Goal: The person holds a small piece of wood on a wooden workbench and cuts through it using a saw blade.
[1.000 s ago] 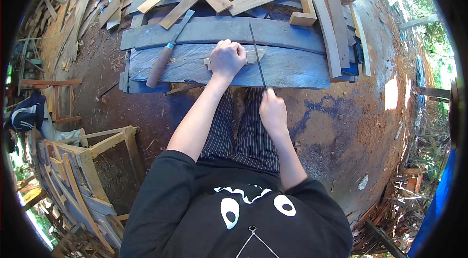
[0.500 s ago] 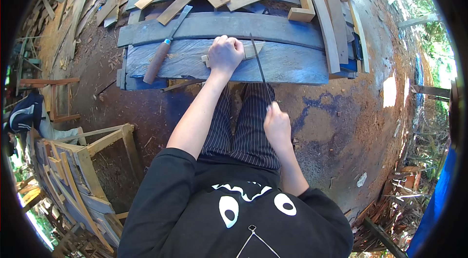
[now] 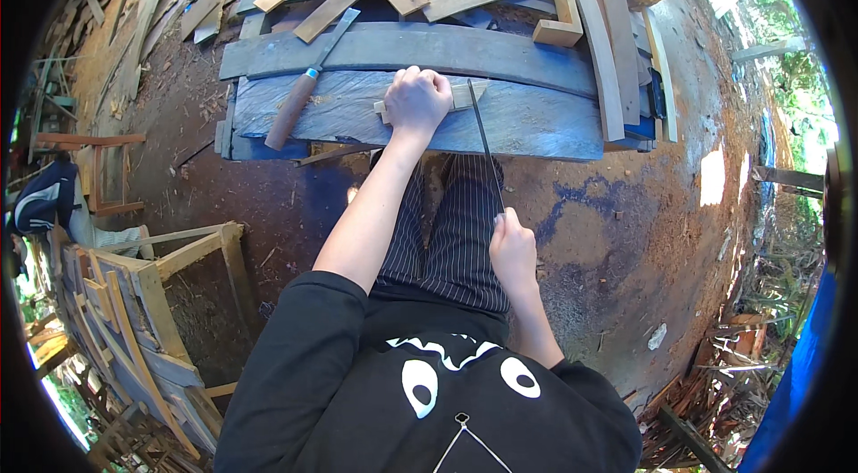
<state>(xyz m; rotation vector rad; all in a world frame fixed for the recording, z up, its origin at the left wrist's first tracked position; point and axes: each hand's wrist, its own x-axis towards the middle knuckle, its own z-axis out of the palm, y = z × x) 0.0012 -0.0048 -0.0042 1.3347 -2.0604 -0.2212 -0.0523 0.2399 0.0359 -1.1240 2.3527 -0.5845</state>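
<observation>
Pale, narrow wooden strip [image 3: 465,98] lies on the bench [image 3: 545,126], a broad blue-grey board with worn, streaky grain, near the middle of its length. The strip looks smooth and straight-edged; its right end tapers to a slanted tip. The left hand [image 3: 418,102] is curled tight over its middle, knuckles up, clamping it to the board; the strip shows on both sides of the fist, but the fingertips are hidden. The right hand [image 3: 513,249], off the bench's near edge, is closed around the near end of a long, thin, dark metal blade [image 3: 485,138], whose handle the fingers cover. The blade slants over the near edge, its far end at the strip just right of the left fist.

Toward the bench's left end lies a chisel [image 3: 291,112] with a brown wooden handle, blue ring and flat steel blade. Its tip overlaps a long grey plank [image 3: 518,53] along the far edge. Long, weathered boards [image 3: 597,53] crowd the far right corner.
</observation>
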